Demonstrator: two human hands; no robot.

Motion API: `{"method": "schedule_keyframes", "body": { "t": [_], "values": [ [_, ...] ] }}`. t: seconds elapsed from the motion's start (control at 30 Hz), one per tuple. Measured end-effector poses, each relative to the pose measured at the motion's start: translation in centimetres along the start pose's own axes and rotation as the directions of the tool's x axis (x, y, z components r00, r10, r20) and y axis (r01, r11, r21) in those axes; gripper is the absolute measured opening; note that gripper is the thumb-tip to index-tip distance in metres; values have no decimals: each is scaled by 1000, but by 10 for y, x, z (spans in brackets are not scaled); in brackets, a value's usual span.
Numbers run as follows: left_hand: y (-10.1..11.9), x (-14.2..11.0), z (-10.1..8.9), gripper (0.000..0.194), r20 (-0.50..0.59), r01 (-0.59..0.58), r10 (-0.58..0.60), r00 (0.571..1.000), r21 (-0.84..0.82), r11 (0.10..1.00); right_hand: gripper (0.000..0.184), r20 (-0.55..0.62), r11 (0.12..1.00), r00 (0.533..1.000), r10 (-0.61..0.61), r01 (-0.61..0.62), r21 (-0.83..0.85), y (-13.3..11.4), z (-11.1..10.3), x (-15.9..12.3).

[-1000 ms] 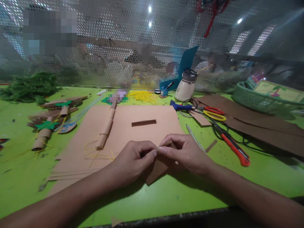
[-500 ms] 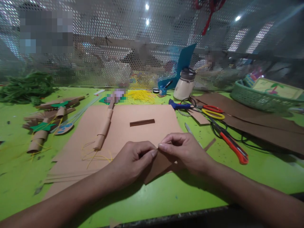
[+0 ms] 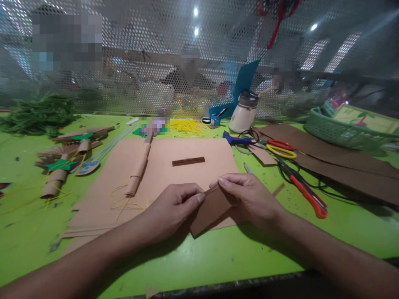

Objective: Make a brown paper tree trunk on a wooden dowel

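A small brown sheet of paper (image 3: 212, 209) is pinched along its upper edge between both hands, tilted over the front of the tan paper sheets. My left hand (image 3: 177, 207) grips the upper left corner of it with thumb and forefinger. Farther right along that same edge, my right hand (image 3: 246, 193) pinches it, other fingers behind. Beyond the hands lies a bundle of narrow dark brown strips (image 3: 188, 161) on the tan paper (image 3: 174, 178). A rolled paper figure (image 3: 139, 172) with yellow strings rests to the left.
On the right are a red-handled cutter (image 3: 308, 195), scissors (image 3: 280, 148), a blue-handled tool (image 3: 238, 138), brown sheets (image 3: 336, 166) and a green basket (image 3: 346, 135). A white jar (image 3: 243, 116) stands behind. Paper figures (image 3: 57, 172) and green strands (image 3: 34, 114) lie left on the green table (image 3: 255, 265).
My right hand's pinch has slid right along the paper's upper edge, away from the left fingertips. My left hand keeps its pinch. The whole view has shifted slightly.
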State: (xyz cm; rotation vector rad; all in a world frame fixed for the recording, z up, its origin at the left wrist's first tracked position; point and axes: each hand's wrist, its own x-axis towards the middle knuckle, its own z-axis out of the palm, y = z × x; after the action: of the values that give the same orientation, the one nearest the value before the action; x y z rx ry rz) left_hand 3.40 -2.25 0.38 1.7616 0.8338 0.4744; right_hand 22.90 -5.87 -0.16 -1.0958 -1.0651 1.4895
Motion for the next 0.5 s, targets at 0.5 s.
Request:
{"method": "schedule_keyframes", "body": {
  "t": [0.5],
  "values": [
    [-4, 3, -4, 36, 33, 26, -22, 999, -133, 991, 26, -64, 958, 991, -117, 95, -269, -11, 1, 1]
  ]
}}
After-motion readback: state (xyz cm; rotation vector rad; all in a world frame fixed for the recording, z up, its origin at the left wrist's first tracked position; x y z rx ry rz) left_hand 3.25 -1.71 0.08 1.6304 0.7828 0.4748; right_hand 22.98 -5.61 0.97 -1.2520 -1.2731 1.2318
